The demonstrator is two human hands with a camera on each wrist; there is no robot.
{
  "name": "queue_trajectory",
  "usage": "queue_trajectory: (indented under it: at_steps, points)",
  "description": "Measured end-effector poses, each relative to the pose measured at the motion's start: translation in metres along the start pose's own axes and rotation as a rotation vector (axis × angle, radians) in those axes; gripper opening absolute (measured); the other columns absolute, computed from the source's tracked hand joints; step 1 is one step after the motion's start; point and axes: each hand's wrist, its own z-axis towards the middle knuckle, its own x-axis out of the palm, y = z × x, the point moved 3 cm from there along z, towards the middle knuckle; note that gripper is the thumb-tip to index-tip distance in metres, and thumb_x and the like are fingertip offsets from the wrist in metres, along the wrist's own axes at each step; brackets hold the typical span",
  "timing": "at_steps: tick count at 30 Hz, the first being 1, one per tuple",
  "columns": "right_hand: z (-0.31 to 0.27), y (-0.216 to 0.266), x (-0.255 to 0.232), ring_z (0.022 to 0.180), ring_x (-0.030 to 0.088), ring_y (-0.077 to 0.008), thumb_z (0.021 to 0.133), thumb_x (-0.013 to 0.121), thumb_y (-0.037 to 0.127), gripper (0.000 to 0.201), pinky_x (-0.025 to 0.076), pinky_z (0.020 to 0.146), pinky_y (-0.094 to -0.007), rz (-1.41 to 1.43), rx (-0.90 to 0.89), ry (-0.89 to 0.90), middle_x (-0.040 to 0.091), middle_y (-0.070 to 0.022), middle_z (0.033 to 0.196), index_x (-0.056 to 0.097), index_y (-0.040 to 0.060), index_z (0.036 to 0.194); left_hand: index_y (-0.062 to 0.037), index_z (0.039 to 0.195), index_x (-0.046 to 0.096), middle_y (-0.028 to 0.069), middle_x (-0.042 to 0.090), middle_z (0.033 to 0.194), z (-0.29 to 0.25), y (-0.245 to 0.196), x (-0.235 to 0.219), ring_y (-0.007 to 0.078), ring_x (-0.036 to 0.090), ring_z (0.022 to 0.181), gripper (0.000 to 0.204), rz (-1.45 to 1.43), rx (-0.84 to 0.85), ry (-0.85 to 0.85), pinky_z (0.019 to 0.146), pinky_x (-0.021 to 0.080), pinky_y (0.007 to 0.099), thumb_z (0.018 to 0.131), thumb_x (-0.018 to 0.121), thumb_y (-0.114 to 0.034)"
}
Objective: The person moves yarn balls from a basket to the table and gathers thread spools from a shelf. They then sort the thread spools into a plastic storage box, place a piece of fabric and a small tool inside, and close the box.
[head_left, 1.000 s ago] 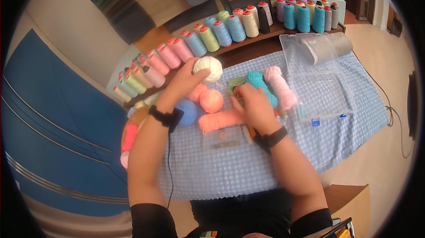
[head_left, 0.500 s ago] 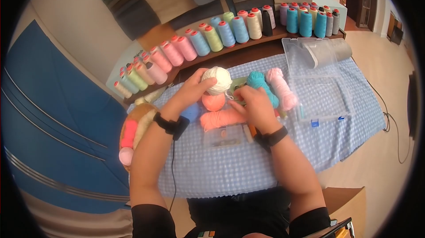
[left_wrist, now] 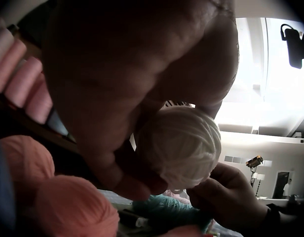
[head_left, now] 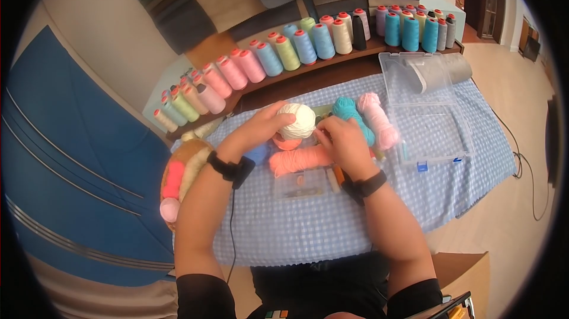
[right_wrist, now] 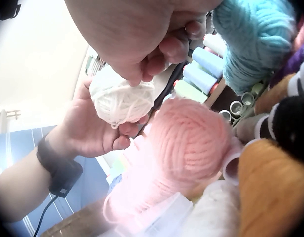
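A white yarn ball (head_left: 297, 121) is gripped by the left hand (head_left: 261, 128), held above the coral yarn. In the left wrist view the fingers wrap the white ball (left_wrist: 180, 147). The right hand (head_left: 345, 144) is at the ball's right side, thumb and fingertips bent together; in the right wrist view its curled fingers meet the ball's (right_wrist: 123, 101) upper edge. Whether they pinch a strand is too small to tell. Beneath lie a coral ball (left_wrist: 78, 207) and a coral skein (head_left: 301, 160). Teal (head_left: 354, 118) and pink skeins (head_left: 378, 120) lie right of the right hand.
Thread cones (head_left: 305, 46) line a dark shelf behind the checked cloth (head_left: 284, 233). An open clear case (head_left: 435, 126) lies at the right, a small clear box (head_left: 300, 185) near the front. A basket (head_left: 167, 168) with yarn stands at the left; blue yarn (head_left: 258, 153) is beside the left wrist.
The left hand has carried the white ball right and slightly down, up to the right hand. The right hand has stayed nearly in place, its fingers now at the ball.
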Motion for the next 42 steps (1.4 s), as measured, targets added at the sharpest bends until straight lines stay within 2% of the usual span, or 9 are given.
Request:
queue_trajectory:
  at_steps: [5,15,18,25,28,35,38,39,42]
  points:
    - [-0.001,0.002,0.0,0.077,0.068,-0.0273,0.094,0.077,0.018,0.011,0.045,0.075,-0.0405,0.019,-0.023,0.024,0.072,-0.0046,0.088,0.069,0.0099,0.094,-0.0053,0.148,0.054,0.0054,0.065,0.132,-0.003,0.0,-0.003,0.0157,0.064,0.114,0.051,-0.024,-0.02,0.053,0.092,0.057,0.0343,0.106,0.062,-0.033]
    - [0.001,0.004,-0.004,0.077,0.066,-0.028,0.09,0.074,0.012,0.016,0.044,0.074,-0.0404,0.025,0.041,-0.053,0.07,-0.0045,0.089,0.068,0.0097,0.104,0.0001,0.143,0.054,0.0132,0.071,0.127,0.039,0.003,-0.039,0.021,0.069,0.114,0.062,0.383,0.118,-0.397,0.097,0.056,0.0351,0.098,0.077,-0.036]
    - [0.0,0.001,-0.003,0.076,0.066,-0.0277,0.09,0.074,0.011,0.015,0.044,0.073,-0.0403,0.039,0.031,-0.07,0.07,-0.0047,0.088,0.068,0.0101,0.104,-0.0001,0.141,0.054,0.015,0.071,0.127,0.059,0.013,-0.041,0.0235,0.07,0.115,0.066,0.489,0.057,-0.42,0.099,0.056,0.0372,0.093,0.08,-0.037]
    - [0.0,-0.002,-0.003,0.075,0.066,-0.028,0.09,0.072,0.012,0.012,0.044,0.073,-0.0405,0.041,0.022,-0.079,0.07,-0.0048,0.086,0.068,0.011,0.101,-0.0004,0.135,0.055,0.027,0.071,0.123,0.088,0.028,-0.029,0.0366,0.071,0.111,0.069,0.75,0.034,-0.334,0.096,0.055,0.0434,0.082,0.081,-0.035]
    - [0.0,-0.001,-0.003,0.075,0.066,-0.0279,0.09,0.071,0.013,0.01,0.044,0.072,-0.0406,0.024,0.023,-0.067,0.071,-0.0052,0.085,0.068,0.0107,0.099,-0.0032,0.127,0.059,0.0255,0.07,0.122,0.091,0.032,-0.02,0.0419,0.068,0.116,0.062,0.829,-0.023,-0.275,0.098,0.053,0.049,0.081,0.078,-0.041]
    - [0.0,0.001,-0.005,0.075,0.067,-0.0286,0.09,0.071,0.013,0.006,0.044,0.073,-0.0408,0.021,0.038,-0.024,0.072,-0.0065,0.083,0.068,0.0093,0.093,-0.0017,0.135,0.061,0.0255,0.071,0.128,0.085,0.034,-0.031,0.0415,0.067,0.122,0.072,1.002,-0.208,-0.125,0.105,0.05,0.052,0.082,0.074,-0.048]
    - [0.0,0.0,-0.004,0.074,0.067,-0.0296,0.091,0.07,0.013,0.006,0.044,0.074,-0.0417,0.038,0.044,-0.015,0.072,-0.008,0.083,0.068,0.0083,0.094,-0.0022,0.15,0.056,0.0258,0.069,0.135,0.065,0.02,-0.037,0.0414,0.066,0.126,0.086,1.144,-0.002,-0.317,0.11,0.048,0.0531,0.082,0.075,-0.053]
    - [0.0,-0.001,-0.005,0.075,0.067,-0.0305,0.091,0.07,0.013,0.006,0.045,0.074,-0.0423,0.038,0.044,-0.015,0.072,-0.0084,0.084,0.069,0.0082,0.095,0.0002,0.154,0.053,0.0275,0.062,0.147,0.057,0.009,-0.046,0.0383,0.061,0.136,0.092,1.096,-0.024,-0.295,0.113,0.049,0.0439,0.084,0.08,-0.052]
    - [0.0,-0.005,-0.005,0.076,0.068,-0.0334,0.092,0.07,0.01,0.007,0.048,0.073,-0.044,0.055,0.058,-0.024,0.073,-0.0101,0.087,0.07,0.0077,0.099,0.0014,0.138,0.064,0.0231,0.069,0.133,0.001,-0.019,-0.071,0.0351,0.068,0.124,0.059,1.103,0.242,-0.413,0.105,0.053,0.0432,0.094,0.075,-0.035]
